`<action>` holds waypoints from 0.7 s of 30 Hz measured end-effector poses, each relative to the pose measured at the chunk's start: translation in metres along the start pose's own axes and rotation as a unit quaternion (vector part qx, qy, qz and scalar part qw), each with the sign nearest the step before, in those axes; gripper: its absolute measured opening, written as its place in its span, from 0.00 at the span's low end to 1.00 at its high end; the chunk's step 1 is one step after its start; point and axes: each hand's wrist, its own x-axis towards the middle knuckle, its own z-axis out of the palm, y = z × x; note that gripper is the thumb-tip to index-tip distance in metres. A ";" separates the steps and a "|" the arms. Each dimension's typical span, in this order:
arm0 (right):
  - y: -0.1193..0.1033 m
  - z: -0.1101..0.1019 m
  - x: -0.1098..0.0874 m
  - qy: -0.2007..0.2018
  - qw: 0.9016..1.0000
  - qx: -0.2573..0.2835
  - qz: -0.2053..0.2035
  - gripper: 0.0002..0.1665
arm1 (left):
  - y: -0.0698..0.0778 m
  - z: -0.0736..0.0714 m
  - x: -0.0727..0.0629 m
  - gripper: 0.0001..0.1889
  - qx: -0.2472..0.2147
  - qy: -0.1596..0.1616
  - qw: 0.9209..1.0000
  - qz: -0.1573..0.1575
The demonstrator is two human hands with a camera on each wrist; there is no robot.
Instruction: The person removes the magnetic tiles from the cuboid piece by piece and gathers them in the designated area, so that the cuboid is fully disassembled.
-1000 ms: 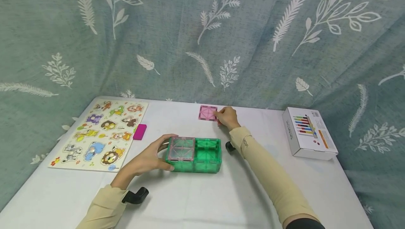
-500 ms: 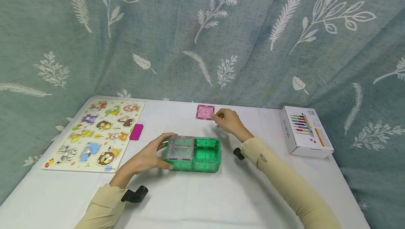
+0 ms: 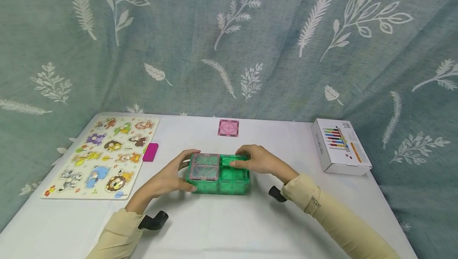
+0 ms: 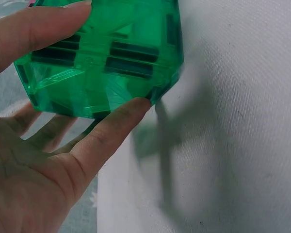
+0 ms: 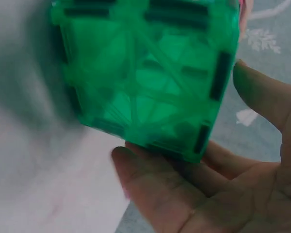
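Note:
A green see-through box of magnetic tiles (image 3: pixel 233 187), made of two joined cells, sits mid-table in the head view. A pink-edged clear tile (image 3: pixel 204 167) covers its left cell; the right cell's top is open. My left hand (image 3: pixel 168 179) grips the left end, thumb in front and fingers behind. At the right cell, my right hand (image 3: pixel 262 160) holds the back right part, its thumb over the top edge and fingers at the back. Both wrist views show green walls (image 4: pixel 121 29) close up. Beyond the box, a single pink square tile (image 3: pixel 228 127) lies flat.
On the left lies an animal puzzle board (image 3: pixel 123 139) with a magenta block (image 3: pixel 150 152) at its right edge. A white box with coloured pictures (image 3: pixel 341 145) stands at the right. A patterned curtain (image 3: pixel 229 44) hangs behind the white table (image 3: pixel 222 227).
My right hand has left the flat pink tile, moved toward me and come onto the green box's right cell. My left hand keeps its grip. The head view has shifted slightly.

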 end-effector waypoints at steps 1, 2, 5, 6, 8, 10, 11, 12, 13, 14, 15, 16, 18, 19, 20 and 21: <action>0.000 0.002 -0.001 0.000 1.000 -0.002 0.006 0.32 | 0.000 0.000 0.000 0.56 0.001 0.000 1.000 0.000; 0.001 0.003 -0.002 0.001 1.000 -0.006 0.012 0.33 | 0.000 0.001 0.001 0.55 0.002 0.000 1.000 0.000; 0.004 0.009 -0.003 0.005 0.999 -0.012 0.033 0.35 | 0.000 0.001 0.001 0.55 0.005 0.001 1.000 0.001; 0.005 0.011 -0.003 0.008 0.999 -0.011 0.039 0.36 | 0.000 0.001 0.002 0.55 0.003 0.001 1.000 0.001; 0.007 0.016 -0.003 0.014 0.999 -0.009 0.044 0.36 | -0.001 0.001 0.001 0.55 0.003 -0.001 1.000 0.001; 0.008 0.020 -0.002 0.022 0.999 -0.005 0.045 0.36 | -0.001 0.001 0.001 0.55 0.003 -0.002 1.000 0.000; 0.009 0.022 -0.002 0.026 0.999 -0.002 0.045 0.35 | -0.001 0.001 0.001 0.55 0.004 -0.003 1.000 0.000; 0.009 0.023 -0.001 0.029 0.999 0.001 0.046 0.34 | -0.001 0.001 0.001 0.55 0.006 -0.003 1.000 0.000; 0.009 0.024 -0.001 0.031 0.998 0.002 0.046 0.33 | -0.001 0.001 0.001 0.55 0.008 -0.003 1.000 0.000; 0.009 0.025 0.000 0.034 0.998 0.004 0.048 0.33 | -0.001 0.001 0.001 0.55 0.007 -0.003 1.000 0.000; 0.009 0.026 0.000 0.036 0.998 0.006 0.049 0.32 | -0.001 0.001 0.002 0.55 0.006 -0.003 1.000 0.000; 0.009 0.026 0.000 0.039 0.998 0.006 0.051 0.31 | -0.001 0.001 0.002 0.55 0.004 -0.004 1.000 0.000; 0.009 0.027 0.001 0.044 0.998 0.008 0.052 0.29 | -0.001 0.001 0.002 0.54 -0.001 -0.004 1.000 0.000; 0.009 0.027 0.001 0.047 0.997 0.008 0.052 0.29 | -0.001 0.001 0.003 0.54 -0.003 -0.004 1.000 0.000; 0.009 0.027 0.001 0.050 0.997 0.008 0.052 0.28 | -0.001 0.001 0.003 0.54 -0.006 -0.004 1.000 -0.001; 0.009 0.027 0.001 0.054 0.997 0.009 0.053 0.28 | -0.001 0.001 0.003 0.54 -0.008 -0.004 1.000 -0.001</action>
